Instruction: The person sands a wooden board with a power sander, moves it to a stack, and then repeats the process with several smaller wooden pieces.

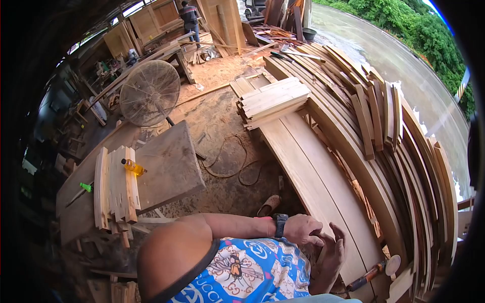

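Observation:
My left hand (302, 230), with a dark watch (280, 225) on its wrist, is closed with curled fingers. Just beside it, my right hand (333, 251) is raised, its fingers bent and apart. The fingertips of both hands come close together; whether something small lies between them I cannot make out. Below and beyond them run long pale planks (316, 164) laid side by side. A tool (371, 275) with a dark reddish handle and a round pale end lies on the planks near my right hand.
Cut boards (275, 98) are stacked on the planks' far end. A large pile of long timber (374, 116) curves along the right. To the left are a standing fan (150, 93), a worktop (169, 164), a yellow bottle (133, 167) and a green-handled tool (86, 187). A person (189, 22) stands far back.

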The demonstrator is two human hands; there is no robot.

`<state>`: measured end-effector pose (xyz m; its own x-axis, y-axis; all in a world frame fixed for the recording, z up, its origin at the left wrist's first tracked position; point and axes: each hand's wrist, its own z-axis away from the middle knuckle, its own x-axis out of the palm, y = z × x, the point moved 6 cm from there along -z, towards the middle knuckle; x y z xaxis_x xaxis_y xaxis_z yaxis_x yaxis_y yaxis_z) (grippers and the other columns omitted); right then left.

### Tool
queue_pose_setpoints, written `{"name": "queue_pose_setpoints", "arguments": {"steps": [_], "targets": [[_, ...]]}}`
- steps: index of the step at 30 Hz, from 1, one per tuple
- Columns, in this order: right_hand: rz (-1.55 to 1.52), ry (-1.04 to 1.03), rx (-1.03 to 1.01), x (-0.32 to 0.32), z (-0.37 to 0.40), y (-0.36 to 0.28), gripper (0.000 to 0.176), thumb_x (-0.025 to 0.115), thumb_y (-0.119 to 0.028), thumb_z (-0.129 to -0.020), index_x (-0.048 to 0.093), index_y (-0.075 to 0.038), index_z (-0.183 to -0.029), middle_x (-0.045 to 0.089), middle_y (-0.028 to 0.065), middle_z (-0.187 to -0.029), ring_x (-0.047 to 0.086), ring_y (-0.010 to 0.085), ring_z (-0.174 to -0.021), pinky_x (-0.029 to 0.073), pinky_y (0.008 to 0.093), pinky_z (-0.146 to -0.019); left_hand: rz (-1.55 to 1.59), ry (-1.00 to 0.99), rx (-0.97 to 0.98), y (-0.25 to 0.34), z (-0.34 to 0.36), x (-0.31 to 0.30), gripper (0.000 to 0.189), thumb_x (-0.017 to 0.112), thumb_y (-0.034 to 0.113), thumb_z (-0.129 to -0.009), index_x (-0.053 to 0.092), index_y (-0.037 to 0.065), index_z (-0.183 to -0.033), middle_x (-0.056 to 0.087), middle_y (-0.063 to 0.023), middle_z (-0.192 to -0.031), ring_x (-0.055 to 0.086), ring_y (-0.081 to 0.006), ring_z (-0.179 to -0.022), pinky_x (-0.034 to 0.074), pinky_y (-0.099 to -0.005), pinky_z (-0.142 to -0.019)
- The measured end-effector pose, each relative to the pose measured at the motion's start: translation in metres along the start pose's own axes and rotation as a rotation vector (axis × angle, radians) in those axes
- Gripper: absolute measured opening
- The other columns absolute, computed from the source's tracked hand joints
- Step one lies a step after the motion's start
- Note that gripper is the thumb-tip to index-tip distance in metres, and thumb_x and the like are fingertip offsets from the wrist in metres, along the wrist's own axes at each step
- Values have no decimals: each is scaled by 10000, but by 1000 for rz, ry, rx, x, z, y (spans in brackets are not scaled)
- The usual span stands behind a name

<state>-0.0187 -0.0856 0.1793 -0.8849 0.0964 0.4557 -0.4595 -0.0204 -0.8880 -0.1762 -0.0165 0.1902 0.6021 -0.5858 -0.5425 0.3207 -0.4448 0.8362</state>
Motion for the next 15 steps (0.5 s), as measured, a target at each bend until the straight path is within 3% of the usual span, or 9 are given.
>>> {"name": "queue_pose_setpoints", "arguments": {"steps": [7, 10, 12, 13, 15], "targets": [[2, -24, -8, 10, -2, -7, 760, 681, -477, -989, 489, 100, -1445, 535, 259, -1494, 722, 285, -1125, 586, 379, -919, -72, -36, 29, -4, -10, 16, 351, 681, 398, -983, 707, 50, -948, 708, -193, -852, 692, -426, -831, 535, -506, -708], [55, -1, -42, 9, -2, -17, 702, 632, -468, -1024, 509, 100, -1417, 597, 276, -1415, 754, 280, -1016, 598, 362, -883, -26, -85, 139, 10, -9, 11, 350, 671, 378, -991, 671, 39, -901, 674, -202, -818, 667, -436, -795, 509, -515, -681], [-20, 24, 108, 5, -2, -15, 644, 559, -469, -1065, 534, 99, -1368, 676, 295, -1278, 775, 285, -870, 619, 351, -817, 16, -156, 197, 23, -7, 11, 362, 674, 376, -989, 648, 32, -881, 655, -208, -802, 650, -442, -776, 494, -520, -668], [-19, 21, 109, 7, -1, -15, 644, 559, -469, -1065, 534, 99, -1368, 676, 295, -1278, 775, 285, -870, 619, 351, -817, 59, -155, 256, 30, -5, 10, 374, 677, 374, -987, 628, 25, -861, 638, -213, -793, 634, -448, -763, 482, -525, -659], [-118, 147, 197, 1, 2, -8, 626, 497, -485, -1089, 549, 92, -1327, 719, 303, -1164, 776, 297, -769, 632, 350, -740, 101, -148, 313, 39, -2, 5, 389, 680, 373, -985, 608, 19, -841, 622, -218, -783, 618, -454, -751, 471, -529, -650]]}}
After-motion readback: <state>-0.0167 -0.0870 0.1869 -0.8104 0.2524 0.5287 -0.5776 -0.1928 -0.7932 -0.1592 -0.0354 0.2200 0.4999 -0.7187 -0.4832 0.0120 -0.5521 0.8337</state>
